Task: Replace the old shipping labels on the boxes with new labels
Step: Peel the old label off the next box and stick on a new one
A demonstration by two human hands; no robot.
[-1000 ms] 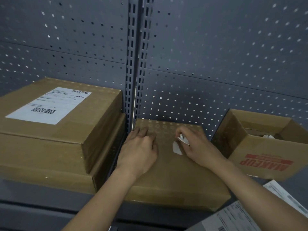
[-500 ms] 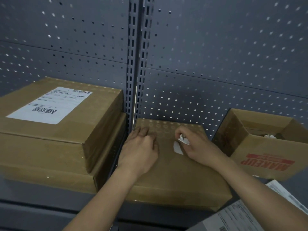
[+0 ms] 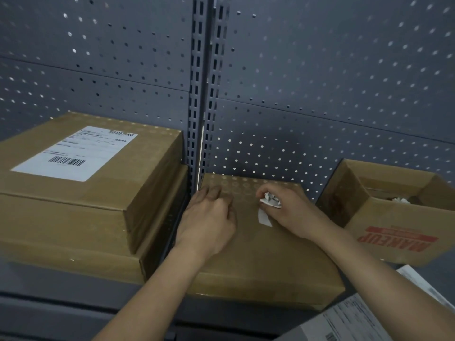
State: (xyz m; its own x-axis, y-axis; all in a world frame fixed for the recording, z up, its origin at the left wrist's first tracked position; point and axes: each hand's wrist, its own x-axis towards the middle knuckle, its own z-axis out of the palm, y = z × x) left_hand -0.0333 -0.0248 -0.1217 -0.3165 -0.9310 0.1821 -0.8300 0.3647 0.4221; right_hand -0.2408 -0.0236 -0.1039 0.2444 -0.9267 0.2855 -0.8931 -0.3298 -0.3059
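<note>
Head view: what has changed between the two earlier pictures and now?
Nothing visibly changed. The right hand still pinches the crumpled label scrap above the white remnant stuck on the middle box; the left hand still rests on that box.

The left hand (image 3: 209,217) lies flat on the middle box (image 3: 266,257) while the right hand (image 3: 288,210) grips crumpled label scraps (image 3: 270,200) — one white remnant (image 3: 264,217) clings to the cardboard. Left stand stacked boxes (image 3: 73,217) bearing a label (image 3: 73,153); right — an open carton (image 3: 398,217).
</note>
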